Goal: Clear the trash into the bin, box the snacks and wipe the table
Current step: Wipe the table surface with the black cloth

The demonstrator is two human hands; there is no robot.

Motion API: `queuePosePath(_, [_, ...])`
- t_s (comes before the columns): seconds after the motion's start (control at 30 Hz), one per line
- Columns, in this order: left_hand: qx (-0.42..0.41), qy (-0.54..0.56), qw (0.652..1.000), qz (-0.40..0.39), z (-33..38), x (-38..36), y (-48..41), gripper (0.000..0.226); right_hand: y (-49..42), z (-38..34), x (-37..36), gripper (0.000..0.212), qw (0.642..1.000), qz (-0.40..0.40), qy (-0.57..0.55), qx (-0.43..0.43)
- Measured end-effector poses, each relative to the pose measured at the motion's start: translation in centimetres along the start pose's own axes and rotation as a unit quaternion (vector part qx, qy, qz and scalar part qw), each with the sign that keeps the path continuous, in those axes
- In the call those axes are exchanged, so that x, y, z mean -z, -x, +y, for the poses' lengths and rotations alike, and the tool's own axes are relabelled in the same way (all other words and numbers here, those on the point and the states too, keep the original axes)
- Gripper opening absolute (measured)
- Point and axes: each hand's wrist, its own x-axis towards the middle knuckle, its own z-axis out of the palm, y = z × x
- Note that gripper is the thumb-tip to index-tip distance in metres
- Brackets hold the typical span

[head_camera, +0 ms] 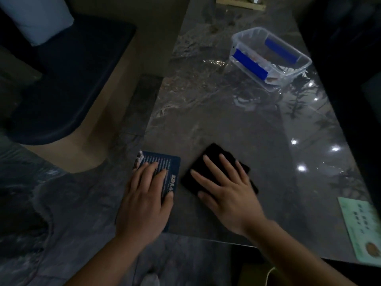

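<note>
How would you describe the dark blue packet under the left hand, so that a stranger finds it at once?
Start at the dark marble table and go to its near left corner. There a flat dark blue packet with white print lies under the left hand. The black cloth beside it, under the right hand, is plain and unprinted.

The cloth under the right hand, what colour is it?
Black; the cloth lies flat under the right hand, seen in the head view.

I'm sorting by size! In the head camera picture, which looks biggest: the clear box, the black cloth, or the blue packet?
1. clear box, though farthest away
2. and 3. black cloth and blue packet: alike, both partly hidden under hands, so unranked
</note>
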Motion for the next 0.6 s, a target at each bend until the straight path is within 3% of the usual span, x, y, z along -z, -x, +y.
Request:
queuePosePath(0.07, [0.003,0.009,1.0,-0.003,-0.2,0.0,-0.1,0.059,3.4,4.5,-0.1,0.05,0.999,0.002,0.009,-0.033])
queuePosePath(0.13, [0.002,-0.011,1.0,-0.004,0.3,0.0,-0.5,0.057,4.4,7.7,0.4,0.054,0.984,0.012,-0.01,-0.175])
queuePosePath(0.2, [-0.01,-0.043,0.999,0.003,1.3,0.1,-1.1,0.054,4.1,6.3,0.4,0.058,0.956,0.015,-0.027,-0.291])
queuePosePath(0.23, [-0.031,-0.056,0.998,0.002,1.9,0.0,-1.7,0.052,4.3,4.4,0.2,0.06,0.952,0.028,-0.027,-0.302])
queuePosePath(0.3, [-0.09,-0.065,0.994,-0.016,3.4,-0.6,-3.1,0.051,6.2,1.1,-0.9,0.055,0.974,0.031,-0.023,-0.224])
queuePosePath(0.37, [-0.135,-0.063,0.988,-0.044,4.9,-1.3,-4.9,0.052,9.5,1.4,-0.9,0.052,0.989,0.004,-0.01,-0.147])
queuePosePath(0.4, [-0.149,-0.065,0.985,-0.056,5.6,-1.6,-5.8,0.053,10.8,3.3,-0.7,0.051,0.989,0.01,-0.012,-0.148])
queuePosePath(0.47, [-0.173,-0.068,0.98,-0.075,7.1,-2.2,-7.4,0.055,12.5,8.1,-0.2,0.05,0.972,0.028,-0.008,-0.234])
queuePosePath(0.53, [-0.187,-0.07,0.976,-0.085,8.6,-2.7,-9.2,0.06,11.9,11.4,0.5,0.051,0.924,0.034,-0.042,-0.379])
queuePosePath(0.6, [-0.199,-0.075,0.973,-0.093,10.2,-3.1,-11.1,0.063,10.3,10.3,0.2,0.056,0.898,0.028,-0.03,-0.439])
